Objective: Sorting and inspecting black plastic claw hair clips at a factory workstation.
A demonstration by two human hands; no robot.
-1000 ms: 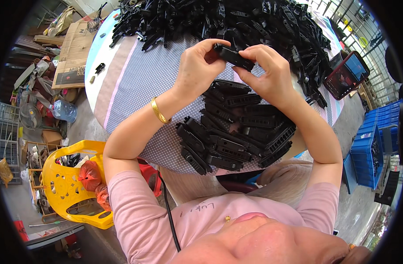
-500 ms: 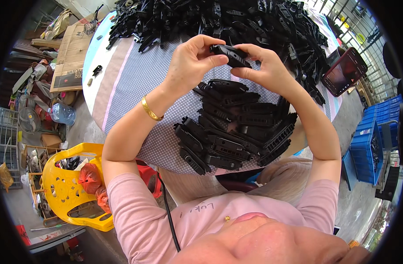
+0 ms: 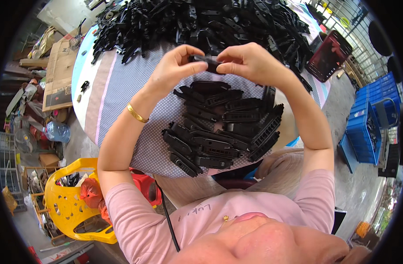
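Note:
My left hand [image 3: 177,67] and my right hand [image 3: 249,63] together pinch one small black plastic part [image 3: 206,61] above the table, fingertips meeting at its ends. Below the hands lies a stacked group of similar long black plastic parts [image 3: 219,125] on the dotted grey tablecloth [image 3: 126,94]. A gold bangle [image 3: 136,113] circles my left wrist. A big loose heap of black parts [image 3: 201,22] covers the far side of the table.
A dark red phone [image 3: 328,55] rests at the table's right edge. Blue crates [image 3: 364,127] stand on the floor to the right. A yellow plastic chair [image 3: 71,204] holding clutter sits lower left; cardboard [image 3: 58,75] and a water bottle [image 3: 56,131] lie left.
Both hands have lifted slightly toward the far heap with the black part, and the fingers have turned it between them.

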